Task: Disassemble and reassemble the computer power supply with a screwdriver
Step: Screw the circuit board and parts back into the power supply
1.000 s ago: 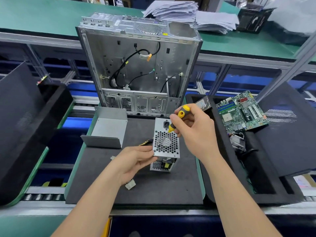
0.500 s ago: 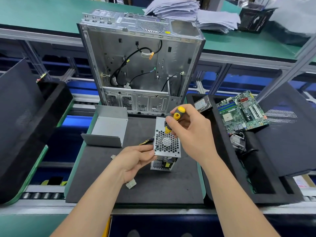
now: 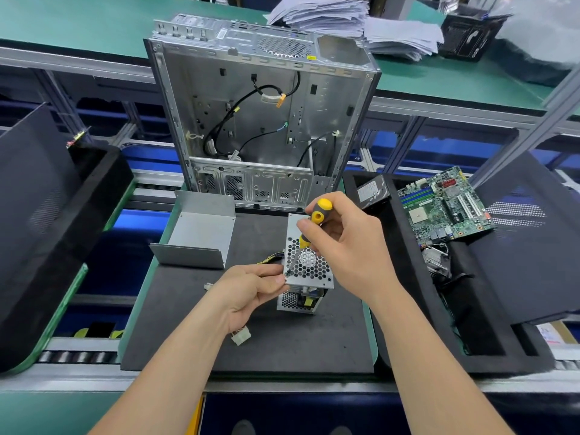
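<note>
Right hand (image 3: 348, 255) tips the yellow-and-black screwdriver (image 3: 317, 215) slightly leftward; left hand (image 3: 248, 291) now pinches higher, at the lower-left corner of the grey perforated-metal power supply (image 3: 317, 271).

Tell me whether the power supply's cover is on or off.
Off: the metal cover lies apart, left of the power supply, whose insides show.

Logged from my remote station: a green-topped workbench (image 3: 94, 23) runs across the back on a grey aluminium frame (image 3: 455, 109), with blue panels (image 3: 445, 146) behind the struts, and a loose stack of papers (image 3: 326, 14) and a black basket (image 3: 467, 36) sit at its far right. Nearer, a black foam mat (image 3: 282, 340) lies on a green-edged pallet (image 3: 370, 334) over a roller conveyor (image 3: 75, 356), flanked by a left foam tray (image 3: 40, 230) and a right foam tray (image 3: 489, 356). Lighting reads bright and even, with soft shadows.
</note>
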The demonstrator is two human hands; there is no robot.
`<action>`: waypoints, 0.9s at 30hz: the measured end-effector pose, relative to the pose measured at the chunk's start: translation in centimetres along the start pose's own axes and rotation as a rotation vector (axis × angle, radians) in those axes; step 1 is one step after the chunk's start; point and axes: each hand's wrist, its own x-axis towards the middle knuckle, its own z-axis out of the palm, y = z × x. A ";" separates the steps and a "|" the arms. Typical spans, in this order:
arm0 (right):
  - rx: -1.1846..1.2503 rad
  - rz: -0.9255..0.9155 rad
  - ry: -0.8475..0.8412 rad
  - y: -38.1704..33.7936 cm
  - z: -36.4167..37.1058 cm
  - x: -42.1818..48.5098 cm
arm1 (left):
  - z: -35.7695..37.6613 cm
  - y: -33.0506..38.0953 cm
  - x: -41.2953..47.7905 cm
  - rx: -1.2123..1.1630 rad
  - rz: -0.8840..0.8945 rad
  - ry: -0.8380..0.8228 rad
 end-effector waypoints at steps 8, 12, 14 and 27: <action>-0.190 -0.180 -0.440 -1.9 -1.0 0.8 | 0.1 0.3 0.0 0.039 0.004 0.009; -0.348 -0.237 -0.454 -2.9 -1.1 1.7 | 0.1 0.4 0.0 0.046 0.010 0.024; -0.403 -0.235 -0.369 -3.1 -0.8 1.9 | 0.0 0.4 0.0 0.045 0.015 0.046; -0.090 -0.231 -0.402 -2.4 0.5 2.1 | 0.2 1.1 -0.7 0.077 0.023 0.008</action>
